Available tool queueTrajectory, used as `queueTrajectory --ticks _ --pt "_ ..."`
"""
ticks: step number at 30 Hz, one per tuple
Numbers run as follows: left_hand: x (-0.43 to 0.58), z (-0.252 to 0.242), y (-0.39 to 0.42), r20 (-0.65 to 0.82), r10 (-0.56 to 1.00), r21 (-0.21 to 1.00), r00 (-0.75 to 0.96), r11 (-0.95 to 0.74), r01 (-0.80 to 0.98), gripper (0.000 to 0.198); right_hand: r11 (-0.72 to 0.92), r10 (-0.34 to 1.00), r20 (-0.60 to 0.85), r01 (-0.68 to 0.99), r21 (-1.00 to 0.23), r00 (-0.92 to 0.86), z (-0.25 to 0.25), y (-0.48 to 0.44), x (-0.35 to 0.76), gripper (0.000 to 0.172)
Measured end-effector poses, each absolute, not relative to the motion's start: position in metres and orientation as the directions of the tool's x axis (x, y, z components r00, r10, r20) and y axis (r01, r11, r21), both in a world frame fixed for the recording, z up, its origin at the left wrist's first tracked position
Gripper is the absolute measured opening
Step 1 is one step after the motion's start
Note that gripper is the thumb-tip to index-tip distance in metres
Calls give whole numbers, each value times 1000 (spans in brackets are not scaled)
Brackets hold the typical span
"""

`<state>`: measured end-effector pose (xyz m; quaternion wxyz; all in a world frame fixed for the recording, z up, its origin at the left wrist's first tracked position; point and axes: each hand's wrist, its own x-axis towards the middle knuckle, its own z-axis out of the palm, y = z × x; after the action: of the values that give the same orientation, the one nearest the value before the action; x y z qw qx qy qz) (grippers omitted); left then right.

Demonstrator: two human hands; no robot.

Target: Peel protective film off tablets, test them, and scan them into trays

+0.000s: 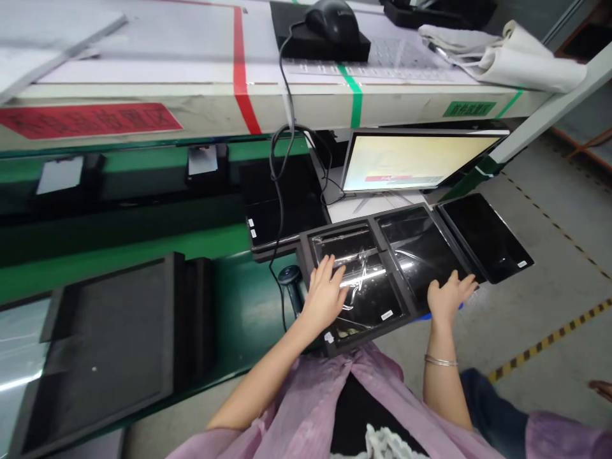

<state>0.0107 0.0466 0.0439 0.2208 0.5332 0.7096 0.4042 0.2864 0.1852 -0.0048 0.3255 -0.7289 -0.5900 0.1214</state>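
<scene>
A black two-compartment tray (377, 226) lies in front of me, holding glossy black panels. My left hand (324, 294) rests flat, fingers stretched, on the panel (356, 280) in the left compartment, which is covered with a crinkled clear film. My right hand (448, 294) lies open on the tray's near right edge, fingertips touching the panel (421, 245) in the right compartment. A white label (387, 315) sits at the left panel's near corner.
Another black panel (482, 236) lies right of the tray; a stack of panels (282, 210) stands behind it. A lit monitor (415, 160), a handheld scanner (290, 277), black foam trays (109, 338) on the green conveyor, a mouse (332, 19) and white cloth (516, 57) on the shelf.
</scene>
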Motion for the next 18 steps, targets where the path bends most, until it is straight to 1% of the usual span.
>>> queueTrajectory --ticks 1,2,4,5,6,8,10,12,14,15,18 --pt "6 38 35 135 918 826 -373 104 555 27 -55 956 209 824 -564 207 -3 182 284 63" --pt "-2 31 22 126 872 859 -474 143 492 22 -21 968 203 856 -517 146 -2 180 282 60" --pt "-24 12 -3 59 693 901 -719 272 337 16 14 980 184 894 -448 77 3 180 281 55" --pt "-35 1 -14 17 597 904 -802 332 267 15 12 980 184 906 -423 73 5 183 283 54" --pt "-45 -10 -23 -26 530 901 -847 380 211 13 4 978 191 915 -403 80 7 186 284 56" --pt "-55 -32 -35 -134 488 891 -863 440 110 14 -12 971 217 928 -373 100 11 192 287 61" --pt "-53 -54 -35 -268 504 878 -821 478 7 19 5 972 220 930 -366 82 11 196 289 64" --pt "-45 -70 -28 -386 538 861 -749 502 -84 22 43 981 193 920 -389 35 11 198 287 61" --pt "-38 -78 -20 -471 570 843 -674 515 -153 20 70 985 172 895 -441 8 12 198 284 58" --pt "-36 -77 -18 -497 582 837 -644 518 -178 20 71 985 174 877 -475 14 14 196 281 60" --pt "-28 -57 -27 -509 582 836 -634 510 -204 19 80 979 199 793 -604 52 28 178 264 71"
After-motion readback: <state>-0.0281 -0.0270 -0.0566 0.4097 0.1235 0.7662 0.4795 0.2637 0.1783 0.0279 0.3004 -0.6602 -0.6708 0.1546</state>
